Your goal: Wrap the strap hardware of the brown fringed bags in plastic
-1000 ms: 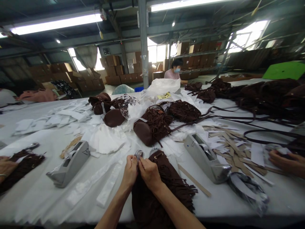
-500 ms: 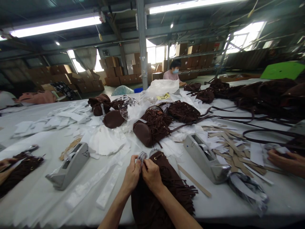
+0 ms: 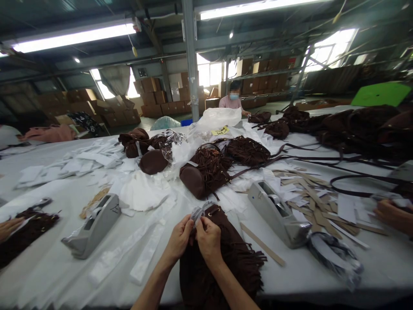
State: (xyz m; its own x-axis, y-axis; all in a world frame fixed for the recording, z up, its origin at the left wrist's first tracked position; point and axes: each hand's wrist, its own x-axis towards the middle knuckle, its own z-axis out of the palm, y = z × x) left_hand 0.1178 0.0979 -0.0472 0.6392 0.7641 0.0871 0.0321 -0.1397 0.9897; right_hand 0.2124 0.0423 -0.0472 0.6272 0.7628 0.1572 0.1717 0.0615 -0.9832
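Observation:
A dark brown fringed bag (image 3: 222, 258) lies at the front edge of the table before me. At its top end is a strip of greyish see-through plastic wrap (image 3: 197, 212), apparently round a strap or handle. My left hand (image 3: 180, 237) pinches this wrap from the left. From the right, my right hand (image 3: 208, 240) pinches it too, its fingertips close to the left ones. Gold-coloured eyelets show along the bag's rim beside my right hand. What lies under my fingers is hidden.
Grey tape dispensers (image 3: 93, 226) (image 3: 278, 214) stand on either side. Brown bags (image 3: 206, 170), paper strips (image 3: 311, 206) and a plastic-wrapped coil (image 3: 335, 258) lie around. Co-workers' hands (image 3: 9, 228) (image 3: 394, 215) work at both edges. A masked person (image 3: 230, 101) sits across the table.
My fingers have shifted slightly on the plastic wrap, the right hand turning a little. The co-worker's hand at the right edge has moved further right.

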